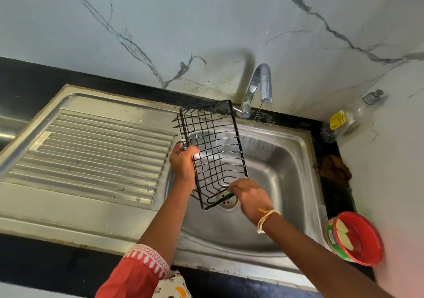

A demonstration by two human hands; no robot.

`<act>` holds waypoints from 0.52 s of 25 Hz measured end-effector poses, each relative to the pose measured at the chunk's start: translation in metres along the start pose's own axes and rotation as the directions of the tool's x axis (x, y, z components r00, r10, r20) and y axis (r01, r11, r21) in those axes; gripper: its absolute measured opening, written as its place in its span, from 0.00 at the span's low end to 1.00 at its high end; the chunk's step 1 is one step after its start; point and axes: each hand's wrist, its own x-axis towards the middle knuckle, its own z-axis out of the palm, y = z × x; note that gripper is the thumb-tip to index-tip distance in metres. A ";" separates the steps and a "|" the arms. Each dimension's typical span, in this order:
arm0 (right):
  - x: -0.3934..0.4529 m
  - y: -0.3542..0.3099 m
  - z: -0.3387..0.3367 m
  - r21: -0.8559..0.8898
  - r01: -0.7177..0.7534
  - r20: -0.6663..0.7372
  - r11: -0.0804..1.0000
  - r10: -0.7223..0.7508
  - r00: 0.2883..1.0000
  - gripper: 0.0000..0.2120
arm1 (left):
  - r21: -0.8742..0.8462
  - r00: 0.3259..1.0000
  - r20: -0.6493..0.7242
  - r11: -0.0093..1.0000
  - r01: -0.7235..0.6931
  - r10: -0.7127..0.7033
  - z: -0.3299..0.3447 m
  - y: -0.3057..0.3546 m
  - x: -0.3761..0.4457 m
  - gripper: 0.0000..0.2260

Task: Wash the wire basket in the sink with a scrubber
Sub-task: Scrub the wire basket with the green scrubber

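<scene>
The wire basket [213, 151] — rigid, light, wet and probably slippery — is gripped at its rim by the left hand [183, 162]; a scrubber [226, 193] is pinched in the right hand [250, 198]

No readable text anywhere. Yellow label [337, 120] on clear plastic bottle [344, 121], far right by wall: dark print present, too small and blurred to read. Red round tub [358, 238], near right beside sink: green-and-white printed band [331, 237] around its side, red lettering at upper edge, cut off and illegible. No numbers or signs legible on either.
</scene>
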 end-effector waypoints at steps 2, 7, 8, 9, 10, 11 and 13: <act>-0.002 -0.005 0.003 0.006 -0.103 -0.012 0.995 0.103 0.995 0.23 | 0.015 0.999 0.034 1.000 -0.001 0.000 0.002 0.005 -0.004 0.31; -0.013 -0.074 0.020 0.271 -0.027 0.074 0.962 0.007 0.997 0.25 | 0.156 1.000 0.025 0.988 -0.019 0.015 0.012 0.015 -0.023 0.34; -0.017 -0.066 0.017 0.307 0.011 0.084 0.952 -0.039 0.996 0.25 | 0.169 0.999 0.023 0.985 -0.036 0.032 0.011 0.016 -0.025 0.37; -0.019 -0.054 0.012 0.292 0.056 0.103 0.955 -0.089 0.991 0.25 | 0.174 0.999 0.019 0.984 -0.042 0.040 0.009 0.018 -0.027 0.39; -0.020 -0.042 0.009 0.245 0.102 0.111 0.964 -0.133 0.985 0.26 | 0.175 0.999 0.023 0.984 -0.037 0.034 0.009 0.020 -0.026 0.40; -0.019 -0.034 0.007 0.183 0.129 0.105 0.975 -0.150 0.983 0.27 | 0.170 1.000 0.017 0.985 -0.013 0.011 0.010 0.024 -0.024 0.40; -0.011 -0.030 0.007 0.138 0.069 0.069 0.988 -0.079 0.994 0.25 | 0.241 0.997 0.013 0.968 0.070 -0.075 0.010 0.028 -0.014 0.37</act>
